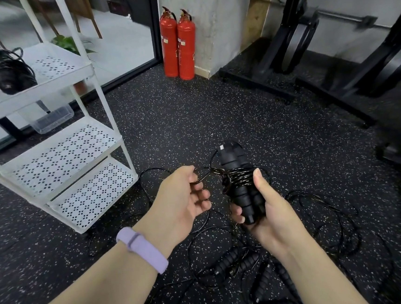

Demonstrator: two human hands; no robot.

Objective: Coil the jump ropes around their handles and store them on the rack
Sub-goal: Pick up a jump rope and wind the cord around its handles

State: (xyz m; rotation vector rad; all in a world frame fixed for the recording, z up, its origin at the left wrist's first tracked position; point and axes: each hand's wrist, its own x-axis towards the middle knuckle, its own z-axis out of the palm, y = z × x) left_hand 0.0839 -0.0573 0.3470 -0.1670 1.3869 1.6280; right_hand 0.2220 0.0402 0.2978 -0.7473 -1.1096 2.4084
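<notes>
My right hand (270, 208) grips a pair of black ribbed jump rope handles (241, 192) held upright, with thin black rope wound several turns around their middle. The free end of that rope (206, 173) runs left to my left hand (184, 199), which pinches it with curled fingers. Coiled black jump ropes (1, 72) lie on the top shelf of the white rack (71, 73) at the left. More loose ropes with black handles (243, 262) lie tangled on the floor below my hands.
The white rack has two lower perforated shelves (61, 154). Two red fire extinguishers (180, 44) stand by a concrete pillar. Black gym equipment frames (307, 52) stand at the right. A clear plastic box (51, 118) sits behind the rack. The floor is black speckled rubber.
</notes>
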